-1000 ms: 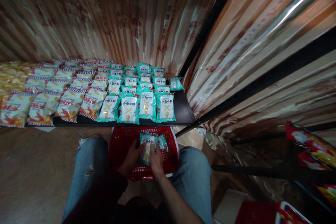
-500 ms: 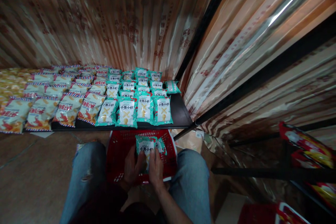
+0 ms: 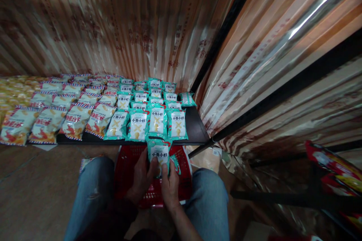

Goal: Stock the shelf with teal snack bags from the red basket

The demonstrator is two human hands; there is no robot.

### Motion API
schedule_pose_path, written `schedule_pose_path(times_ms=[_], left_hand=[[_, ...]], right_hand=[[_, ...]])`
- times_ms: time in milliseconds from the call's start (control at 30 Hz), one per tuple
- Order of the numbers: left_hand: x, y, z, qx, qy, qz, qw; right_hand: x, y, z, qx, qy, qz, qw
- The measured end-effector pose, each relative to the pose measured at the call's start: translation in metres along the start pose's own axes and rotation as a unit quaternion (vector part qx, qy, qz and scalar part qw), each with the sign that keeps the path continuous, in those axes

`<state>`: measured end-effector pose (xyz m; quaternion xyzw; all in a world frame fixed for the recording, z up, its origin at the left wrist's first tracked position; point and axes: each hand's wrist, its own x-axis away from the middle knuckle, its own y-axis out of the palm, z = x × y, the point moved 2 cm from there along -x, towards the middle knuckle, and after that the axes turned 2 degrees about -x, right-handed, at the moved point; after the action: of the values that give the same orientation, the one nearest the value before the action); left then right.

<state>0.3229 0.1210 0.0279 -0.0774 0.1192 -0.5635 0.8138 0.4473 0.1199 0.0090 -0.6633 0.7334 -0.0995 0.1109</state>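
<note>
Between my two hands, above the red basket (image 3: 124, 165), is a teal and white snack bag (image 3: 158, 152) with its printed front facing up. My left hand (image 3: 144, 175) grips its left side, thumb on the front. On its lower right side my right hand (image 3: 170, 182) is closed in the same way. Another teal bag (image 3: 175, 163) lies in the basket, partly hidden by the held bag and my right hand. Just beyond the basket, several teal snack bags (image 3: 137, 125) stand in rows on the black shelf (image 3: 196, 122).
Left of the teal bags are rows of white and orange snack bags (image 3: 75, 120), then yellow packs (image 3: 17, 92). A black metal post (image 3: 209, 45) rises at the shelf's right corner before shiny striped sheeting (image 3: 135, 19). Red and yellow packages (image 3: 333, 162) sit at far right.
Both hands have raised the held snack bag slightly, toward the shelf edge, so it now overlaps the basket's far rim. The view has shifted a little.
</note>
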Motion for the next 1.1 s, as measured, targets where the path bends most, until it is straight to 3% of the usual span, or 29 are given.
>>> schedule_pose_path(times_ms=[233, 667, 900, 1100], left_hand=[[-0.016, 0.001, 0.018, 0.000, 0.019, 0.013, 1.000], [-0.022, 0.008, 0.012, -0.115, 0.180, 0.064, 0.975], [-0.038, 0.008, 0.020, -0.167, 0.219, 0.080, 0.958], [-0.052, 0.009, 0.028, -0.185, 0.258, 0.114, 0.942]], right_hand=[[-0.024, -0.004, -0.018, 0.001, -0.017, 0.013, 1.000], [-0.053, -0.004, -0.032, 0.019, -0.046, 0.058, 0.997], [-0.058, -0.001, -0.034, 0.026, -0.130, 0.048, 0.990], [-0.069, 0.000, -0.041, 0.153, -0.225, 0.094, 0.958]])
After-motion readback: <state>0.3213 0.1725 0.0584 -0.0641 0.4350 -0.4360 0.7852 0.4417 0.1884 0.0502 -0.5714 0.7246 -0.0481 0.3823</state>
